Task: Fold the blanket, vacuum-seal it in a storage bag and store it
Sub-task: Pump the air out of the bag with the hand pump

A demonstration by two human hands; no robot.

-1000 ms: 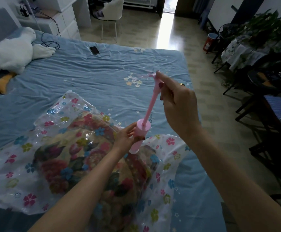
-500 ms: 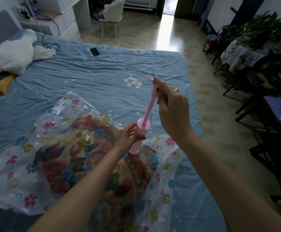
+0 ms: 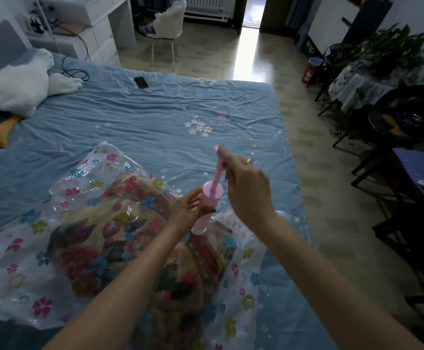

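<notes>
A clear storage bag (image 3: 11, 271) printed with coloured flowers lies on the blue bed (image 3: 135, 122). Inside it is the folded floral blanket (image 3: 110, 246). A pink hand pump (image 3: 207, 208) stands upright on the bag, its foot pressed onto the bag's surface. My left hand (image 3: 187, 210) grips the pump's cylinder from the left. My right hand (image 3: 246, 188) holds the top of the pump's thin plunger rod (image 3: 217, 176) and looks motion-blurred. The rod's handle is mostly hidden by my fingers.
A white plush goose (image 3: 16, 89) lies at the bed's far left. A black phone (image 3: 141, 82) and a cable (image 3: 76, 72) rest near the far edge. A white chair (image 3: 166, 29) and drawers stand beyond. Dark chairs, a table and plants (image 3: 392, 54) fill the right side.
My right hand has pushed the plunger rod down into the pump, so less of the rod shows. My left hand stays on the cylinder.
</notes>
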